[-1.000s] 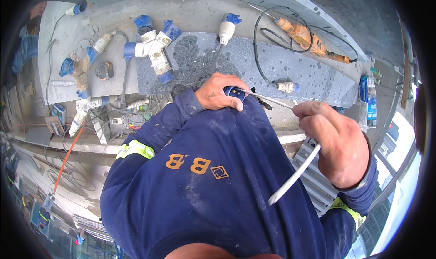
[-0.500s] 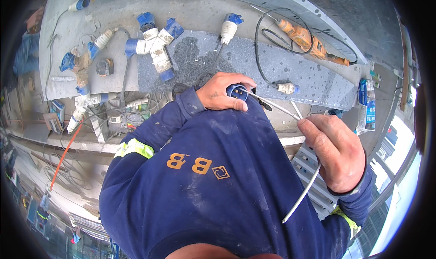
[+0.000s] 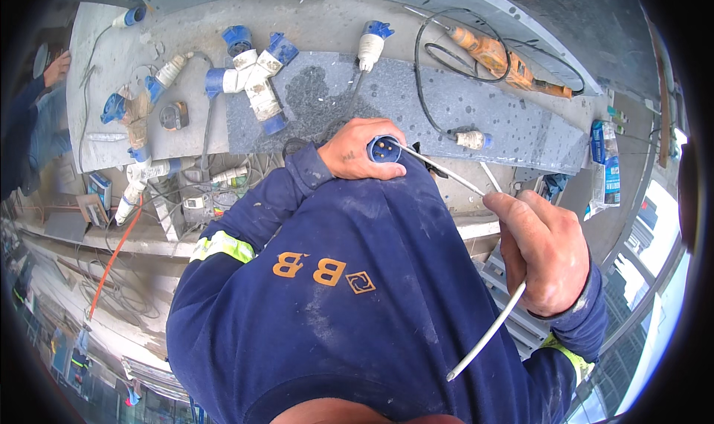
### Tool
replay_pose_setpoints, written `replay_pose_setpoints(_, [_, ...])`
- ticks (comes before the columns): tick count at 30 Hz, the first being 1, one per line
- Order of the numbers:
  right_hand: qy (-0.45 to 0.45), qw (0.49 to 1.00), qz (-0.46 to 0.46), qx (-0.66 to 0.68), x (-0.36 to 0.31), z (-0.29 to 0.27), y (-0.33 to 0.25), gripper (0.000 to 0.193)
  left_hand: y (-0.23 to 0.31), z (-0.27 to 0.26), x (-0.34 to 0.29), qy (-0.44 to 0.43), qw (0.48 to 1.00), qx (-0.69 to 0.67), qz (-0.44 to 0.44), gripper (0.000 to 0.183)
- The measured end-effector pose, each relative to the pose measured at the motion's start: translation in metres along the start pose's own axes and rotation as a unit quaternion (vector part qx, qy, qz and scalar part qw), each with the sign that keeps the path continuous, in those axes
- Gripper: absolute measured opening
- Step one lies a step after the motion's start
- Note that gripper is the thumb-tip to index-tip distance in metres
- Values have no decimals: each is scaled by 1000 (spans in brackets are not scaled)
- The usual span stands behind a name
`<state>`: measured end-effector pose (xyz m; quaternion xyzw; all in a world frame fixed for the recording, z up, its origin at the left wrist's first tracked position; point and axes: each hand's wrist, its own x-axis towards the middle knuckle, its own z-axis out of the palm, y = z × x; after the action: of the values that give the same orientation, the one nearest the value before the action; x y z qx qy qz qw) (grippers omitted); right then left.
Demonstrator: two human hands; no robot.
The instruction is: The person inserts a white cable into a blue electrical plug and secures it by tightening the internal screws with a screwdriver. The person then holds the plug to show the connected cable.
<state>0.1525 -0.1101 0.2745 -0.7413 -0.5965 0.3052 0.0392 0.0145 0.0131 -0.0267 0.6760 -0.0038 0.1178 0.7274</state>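
Observation:
My left hand (image 3: 357, 150) is closed around a blue round plug (image 3: 384, 149), its open face turned up so the metal pins inside show. A thin white cable (image 3: 487, 338) runs through my closed right hand (image 3: 544, 251). One stretch of it reaches up to the plug's right rim; whether it enters the plug I cannot tell. Its loose, cut-looking end hangs below the hand in front of my navy top. Just beyond my left hand lies a grey slab (image 3: 513, 130) on the bench.
White-and-blue connectors (image 3: 256, 74) join in a cluster. A single connector (image 3: 372, 45), a battery pack (image 3: 174, 114) and an orange power tool (image 3: 494, 58) with black cord lie on the bench. Tangled cables fill the shelf below. Another person's hand (image 3: 56, 68) shows at far left.
The plug has turned, showing more of its pins. My right hand has shifted slightly, and the cable's loose end has swung lower left. At far left, another person's hand and sleeve have moved.

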Motion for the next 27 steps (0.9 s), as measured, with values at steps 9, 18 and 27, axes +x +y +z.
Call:
replay_pose_setpoints(9, [28,999,27,25,1,9,2,35,1,5,0,16,1000,11,24,35])
replay_pose_setpoints(18, [51,997,42,47,5,9,3,26,1,5,2,20,1000,7,5,36])
replay_pose_setpoints(27, [78,993,63,63,6,11,0,23,4,5,4,29,999,28,-3,38])
